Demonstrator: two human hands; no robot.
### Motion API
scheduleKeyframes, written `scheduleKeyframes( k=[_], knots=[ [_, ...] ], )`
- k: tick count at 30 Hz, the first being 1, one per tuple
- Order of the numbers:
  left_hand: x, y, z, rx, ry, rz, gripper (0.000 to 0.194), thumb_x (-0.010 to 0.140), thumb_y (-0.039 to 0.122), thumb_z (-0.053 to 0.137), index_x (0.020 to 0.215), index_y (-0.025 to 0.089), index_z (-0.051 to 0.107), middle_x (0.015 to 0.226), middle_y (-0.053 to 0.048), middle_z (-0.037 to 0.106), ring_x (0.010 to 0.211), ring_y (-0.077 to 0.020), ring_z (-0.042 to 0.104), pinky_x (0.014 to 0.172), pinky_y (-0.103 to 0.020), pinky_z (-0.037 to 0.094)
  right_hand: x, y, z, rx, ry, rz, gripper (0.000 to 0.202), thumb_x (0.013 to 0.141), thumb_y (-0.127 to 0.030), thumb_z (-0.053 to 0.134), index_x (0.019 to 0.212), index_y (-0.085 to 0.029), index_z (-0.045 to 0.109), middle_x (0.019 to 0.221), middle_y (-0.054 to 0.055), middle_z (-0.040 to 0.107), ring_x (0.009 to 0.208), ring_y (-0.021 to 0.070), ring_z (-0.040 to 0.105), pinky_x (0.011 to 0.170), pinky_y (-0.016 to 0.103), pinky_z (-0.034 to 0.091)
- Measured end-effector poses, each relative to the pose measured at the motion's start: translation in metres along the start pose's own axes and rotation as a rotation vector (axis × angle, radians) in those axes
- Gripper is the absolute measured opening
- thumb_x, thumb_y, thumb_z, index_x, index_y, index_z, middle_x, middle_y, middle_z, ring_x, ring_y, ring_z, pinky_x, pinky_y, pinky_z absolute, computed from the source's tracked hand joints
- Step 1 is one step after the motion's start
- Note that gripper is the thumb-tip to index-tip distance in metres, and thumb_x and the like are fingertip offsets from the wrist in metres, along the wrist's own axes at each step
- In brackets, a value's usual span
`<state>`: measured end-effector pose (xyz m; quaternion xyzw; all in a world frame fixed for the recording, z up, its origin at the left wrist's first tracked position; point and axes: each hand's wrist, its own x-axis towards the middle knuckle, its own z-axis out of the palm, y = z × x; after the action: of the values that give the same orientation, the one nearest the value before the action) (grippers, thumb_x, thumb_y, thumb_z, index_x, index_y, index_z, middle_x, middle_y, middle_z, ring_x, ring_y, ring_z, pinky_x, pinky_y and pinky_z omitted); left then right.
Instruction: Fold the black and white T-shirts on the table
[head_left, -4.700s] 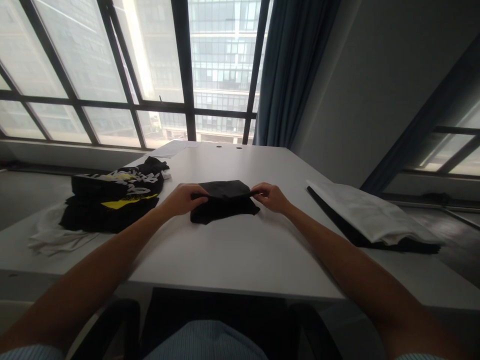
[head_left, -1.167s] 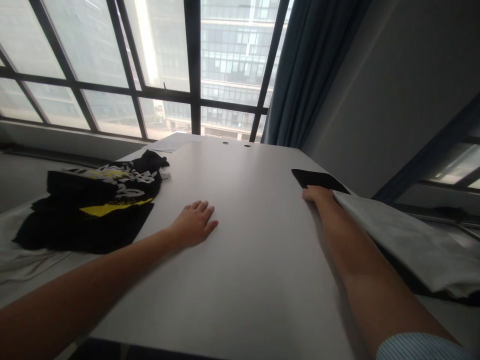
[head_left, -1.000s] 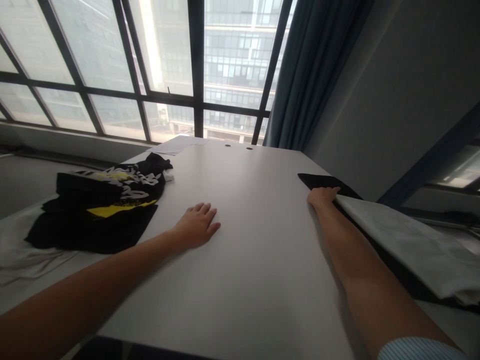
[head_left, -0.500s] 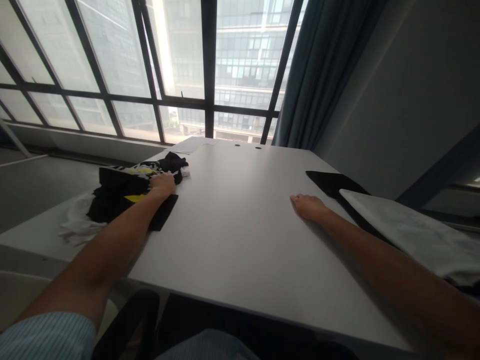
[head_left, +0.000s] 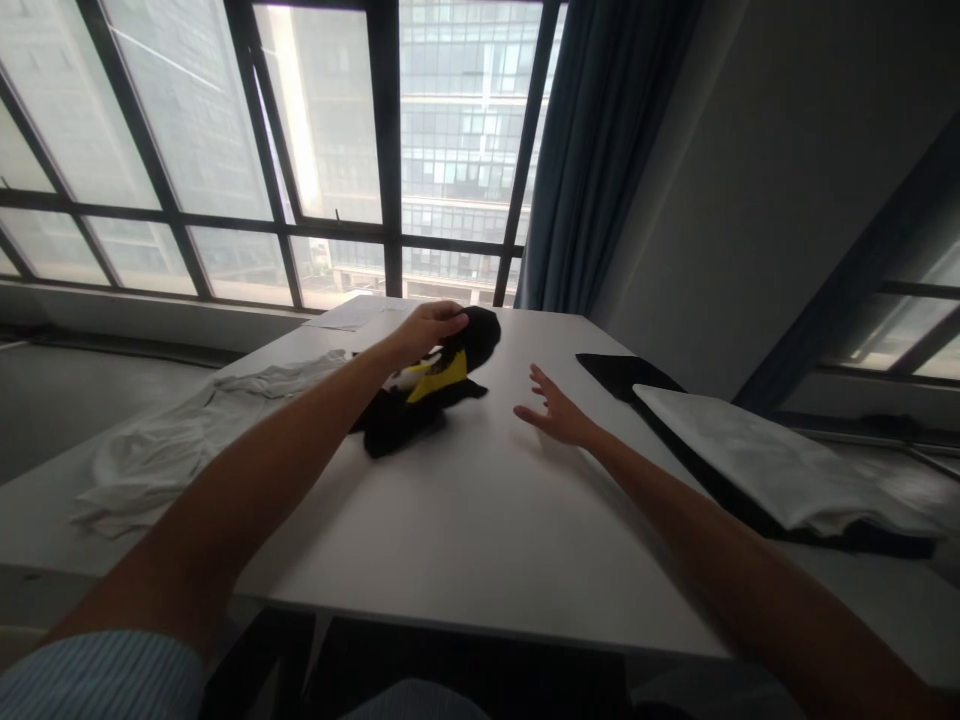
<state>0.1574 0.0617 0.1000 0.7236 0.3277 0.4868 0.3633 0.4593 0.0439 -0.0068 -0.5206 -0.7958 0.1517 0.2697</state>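
My left hand [head_left: 431, 330] is closed on a black garment [head_left: 409, 415] with yellow and white parts, holding its upper edge over the middle of the table. The garment is bunched and slightly blurred, so its kind is unclear. To the right of it, my right hand [head_left: 553, 412] hovers over the tabletop, fingers spread and nothing in them. A crumpled white garment [head_left: 187, 435] lies on the left side of the table, partly hidden behind my left forearm.
On the right of the white table [head_left: 465, 540], a white cloth [head_left: 772, 455] lies on top of a black one [head_left: 626, 370]. Sheets of paper [head_left: 356, 312] rest at the far left corner. Beyond stand windows and a blue curtain [head_left: 592, 150].
My left hand has carried the black garment from the left pile rightward to the table's middle, uncovering the white garment. My right hand has shifted left, lifted and spread its fingers.
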Motion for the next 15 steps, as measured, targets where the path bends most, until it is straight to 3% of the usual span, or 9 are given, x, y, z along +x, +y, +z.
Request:
scheduleKeyframes(
  k=[3, 5, 7, 9, 11, 15],
  knots=[
    [-0.019, -0.015, 0.018, 0.088, -0.070, -0.062, 0.049, 0.073, 0.062, 0.073, 0.090, 0.017, 0.066, 0.083, -0.005, 0.068, 0.076, -0.0180, 0.064, 0.073, -0.034, 0.051, 0.000, 0.010, 0.000, 0.022, 0.096, -0.017, 0.078, 0.089, -0.049, 0.062, 0.158, -0.023, 0.034, 0.159, 0.015, 0.041, 0.136, 0.0320, 0.051, 0.106, 0.046, 0.048],
    [-0.041, -0.028, 0.014, 0.333, -0.141, -0.103, 0.052, 0.075, 0.065, 0.070, 0.096, 0.018, 0.068, 0.087, -0.006, 0.070, 0.079, -0.0200, 0.064, 0.074, -0.035, 0.051, -0.003, 0.020, 0.000, -0.010, 0.062, -0.012, 0.055, 0.086, -0.036, 0.062, 0.138, -0.021, 0.059, 0.141, 0.013, 0.060, 0.125, 0.0322, 0.059, 0.102, 0.043, 0.050],
    [-0.065, -0.040, 0.005, 0.568, -0.301, -0.091, 0.053, 0.072, 0.066, 0.073, 0.098, 0.020, 0.070, 0.089, -0.005, 0.070, 0.081, -0.0213, 0.063, 0.073, -0.034, 0.050, -0.005, 0.029, 0.001, -0.005, 0.001, 0.016, 0.033, 0.082, -0.027, 0.060, 0.112, -0.018, 0.071, 0.116, 0.010, 0.073, 0.109, 0.0311, 0.066, 0.096, 0.040, 0.052],
    [-0.086, -0.050, -0.003, 0.689, -0.514, -0.030, 0.056, 0.066, 0.065, 0.079, 0.100, 0.021, 0.072, 0.099, -0.007, 0.069, 0.088, -0.0241, 0.064, 0.077, -0.034, 0.051, -0.006, 0.036, 0.002, 0.073, -0.025, 0.036, 0.024, 0.080, -0.024, 0.056, 0.096, -0.017, 0.072, 0.099, 0.008, 0.076, 0.097, 0.0289, 0.068, 0.090, 0.037, 0.053],
    [-0.101, -0.059, -0.007, 0.750, -0.613, 0.041, 0.056, 0.068, 0.063, 0.080, 0.104, 0.021, 0.072, 0.109, -0.009, 0.067, 0.100, -0.0279, 0.063, 0.086, -0.036, 0.051, -0.004, 0.039, 0.001, 0.203, 0.032, 0.035, 0.023, 0.079, -0.026, 0.054, 0.092, -0.017, 0.070, 0.092, 0.006, 0.076, 0.091, 0.0264, 0.068, 0.085, 0.035, 0.054],
    [-0.111, -0.076, -0.012, 0.824, -0.540, 0.117, 0.032, 0.088, 0.050, 0.062, 0.096, 0.021, 0.072, 0.110, -0.011, 0.068, 0.104, -0.0279, 0.062, 0.096, -0.038, 0.046, 0.001, 0.050, -0.012, 0.439, 0.279, 0.105, 0.027, 0.078, -0.040, 0.055, 0.091, -0.018, 0.065, 0.082, 0.004, 0.071, 0.080, 0.0216, 0.064, 0.073, 0.034, 0.054]
  ],
)
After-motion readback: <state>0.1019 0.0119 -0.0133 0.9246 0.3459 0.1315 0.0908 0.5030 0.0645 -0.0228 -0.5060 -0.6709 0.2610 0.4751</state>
